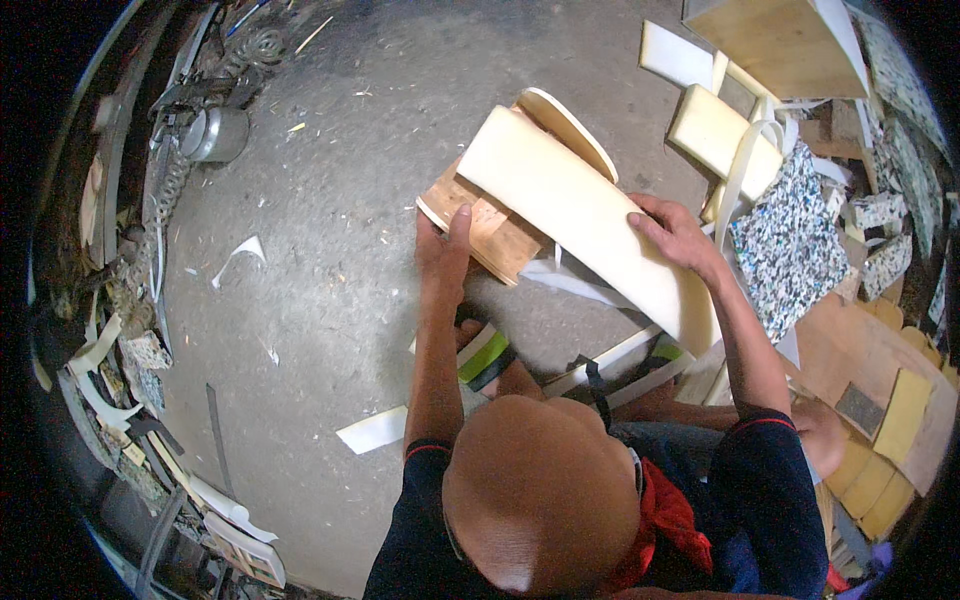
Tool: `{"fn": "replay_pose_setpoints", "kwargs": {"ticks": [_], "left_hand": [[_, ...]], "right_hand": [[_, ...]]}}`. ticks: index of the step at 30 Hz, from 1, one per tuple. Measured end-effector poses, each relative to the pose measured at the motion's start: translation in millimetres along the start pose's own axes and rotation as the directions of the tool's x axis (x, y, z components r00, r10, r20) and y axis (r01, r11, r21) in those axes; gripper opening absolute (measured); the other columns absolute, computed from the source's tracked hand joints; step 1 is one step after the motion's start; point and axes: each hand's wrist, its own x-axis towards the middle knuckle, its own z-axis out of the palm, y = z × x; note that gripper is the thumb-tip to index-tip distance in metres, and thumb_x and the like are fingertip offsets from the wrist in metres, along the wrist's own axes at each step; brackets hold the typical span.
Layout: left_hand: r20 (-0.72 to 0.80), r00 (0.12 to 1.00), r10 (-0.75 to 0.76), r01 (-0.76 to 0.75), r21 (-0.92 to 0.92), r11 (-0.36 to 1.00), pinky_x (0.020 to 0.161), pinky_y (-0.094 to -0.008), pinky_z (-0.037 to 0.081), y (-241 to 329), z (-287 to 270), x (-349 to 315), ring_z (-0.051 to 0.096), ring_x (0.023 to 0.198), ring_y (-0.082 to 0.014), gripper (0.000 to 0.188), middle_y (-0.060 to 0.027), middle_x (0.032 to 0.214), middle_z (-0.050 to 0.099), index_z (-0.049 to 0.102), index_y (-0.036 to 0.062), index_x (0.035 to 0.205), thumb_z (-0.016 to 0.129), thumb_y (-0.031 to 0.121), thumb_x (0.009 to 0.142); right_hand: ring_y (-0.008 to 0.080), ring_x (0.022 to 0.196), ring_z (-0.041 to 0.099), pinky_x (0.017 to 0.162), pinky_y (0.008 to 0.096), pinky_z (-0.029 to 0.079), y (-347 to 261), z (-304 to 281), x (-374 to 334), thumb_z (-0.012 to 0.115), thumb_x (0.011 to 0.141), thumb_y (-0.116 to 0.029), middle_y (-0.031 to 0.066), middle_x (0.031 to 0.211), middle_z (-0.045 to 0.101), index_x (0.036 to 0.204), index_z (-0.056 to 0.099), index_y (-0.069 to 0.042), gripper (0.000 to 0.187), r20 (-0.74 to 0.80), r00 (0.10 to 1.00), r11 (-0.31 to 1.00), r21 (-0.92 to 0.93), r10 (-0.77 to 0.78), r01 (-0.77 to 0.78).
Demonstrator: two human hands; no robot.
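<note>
A long cream foam slab [560, 190] lies slantwise across a small wooden frame [490, 222] in front of me. The frame has a rounded end panel [572, 130] that shows past the slab's far edge. My left hand [443, 248] grips the frame's near left end, thumb on the wood and fingers mostly hidden on its outer side. My right hand [672, 232] is closed on the slab's far edge toward its right end, with the thumb on top. The slab's lower right end reaches down near my right forearm. Where slab and frame meet underneath is hidden.
Foam blocks [725, 140] and a speckled foam sheet [790, 245] are piled on the right, below a wooden box [775, 45]. A metal pot [215, 135], coiled hose [255, 48] and scraps line the left. White offcuts [373, 430] lie on the grey floor [310, 200].
</note>
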Motion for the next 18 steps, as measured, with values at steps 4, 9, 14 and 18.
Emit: {"fn": "replay_pose_setpoints", "kwargs": {"ticks": [4, 9, 14, 18], "left_hand": [[-0.005, 1.000, -0.006, 0.006, 0.003, 1.000, 0.098, -0.0380, 0.049, -9, -1, 4, 0.062, 0.114, -0.0265, 0.055, -0.0197, 0.129, 0.061, 0.042, -0.0034, 0.142, 0.062, 0.023, 0.098], [-0.021, 0.998, 0.064, -0.064, -0.002, 0.998, 0.099, -0.0389, 0.048, -21, -1, 9, 0.060, 0.115, -0.0253, 0.057, -0.0181, 0.129, 0.059, 0.038, -0.0031, 0.142, 0.063, 0.024, 0.098], [0.087, 0.996, -0.004, 0.015, -0.119, 0.993, 0.106, -0.0433, 0.045, -14, -2, 7, 0.055, 0.123, -0.0297, 0.065, -0.0199, 0.140, 0.049, 0.024, -0.0019, 0.149, 0.060, 0.021, 0.100], [0.021, 0.999, -0.034, 0.035, -0.049, 0.998, 0.108, -0.0435, 0.044, 0, 4, -4, 0.052, 0.127, -0.0310, 0.067, -0.0226, 0.142, 0.046, 0.017, -0.0007, 0.154, 0.055, 0.015, 0.101]], "right_hand": [[0.0265, 0.109, 0.065, 0.097, 0.0366, 0.049, 5, 0, -1, 0.054, 0.101, -0.036, 0.0192, 0.121, 0.069, 0.136, 0.059, 0.001, 0.051, 0.053, 0.996, 0.997, 0.025, 0.074, -0.075], [0.0306, 0.105, 0.068, 0.094, 0.0405, 0.051, 7, 10, 3, 0.054, 0.099, -0.047, 0.0207, 0.119, 0.071, 0.132, 0.064, -0.001, 0.057, 0.005, 0.995, 0.995, 0.003, 0.099, -0.099], [0.0323, 0.105, 0.068, 0.092, 0.0408, 0.052, 6, 8, 11, 0.053, 0.098, -0.051, 0.0230, 0.115, 0.071, 0.128, 0.067, -0.002, 0.059, 0.027, 0.996, 0.996, -0.018, 0.089, -0.089], [0.0310, 0.096, 0.068, 0.086, 0.0409, 0.053, 11, 11, 12, 0.052, 0.099, -0.051, 0.0217, 0.106, 0.072, 0.127, 0.066, 0.001, 0.061, -0.036, 0.994, 0.990, -0.096, 0.104, -0.107]]}}
